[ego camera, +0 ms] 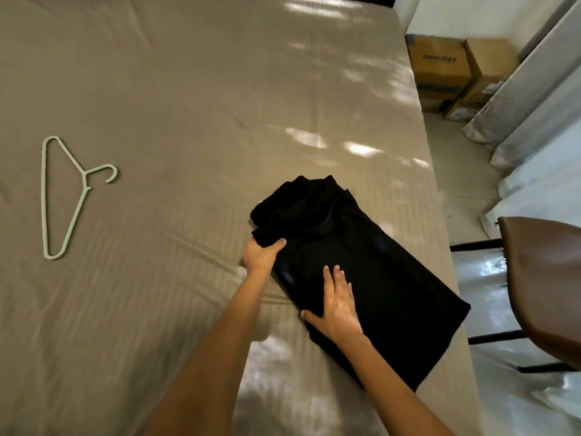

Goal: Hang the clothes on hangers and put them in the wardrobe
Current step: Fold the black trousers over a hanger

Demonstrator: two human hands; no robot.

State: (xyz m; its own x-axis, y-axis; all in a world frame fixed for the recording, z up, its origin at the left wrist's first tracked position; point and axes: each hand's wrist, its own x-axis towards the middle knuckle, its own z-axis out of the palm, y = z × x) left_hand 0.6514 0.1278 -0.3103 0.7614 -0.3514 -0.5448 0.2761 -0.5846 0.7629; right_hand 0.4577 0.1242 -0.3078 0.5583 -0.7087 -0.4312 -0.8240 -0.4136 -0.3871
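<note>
A folded black garment [371, 262] lies on the beige bed sheet [188, 121] near the bed's right edge. My left hand [261, 254] grips the garment's left edge near the collar end, thumb on top and fingers tucked under the fabric. My right hand [338, 305] lies flat on the garment's near part, fingers straight and thumb at the fabric's left edge. A pale green plastic hanger [63, 196] lies flat on the sheet far to the left, its hook pointing right. No wardrobe is in view.
A brown chair [540, 287] with black legs stands beside the bed on the right. Cardboard boxes [456, 70] sit on the floor at the back right, next to light curtains [534, 121]. The sheet stretches wide between the hanger and the garment.
</note>
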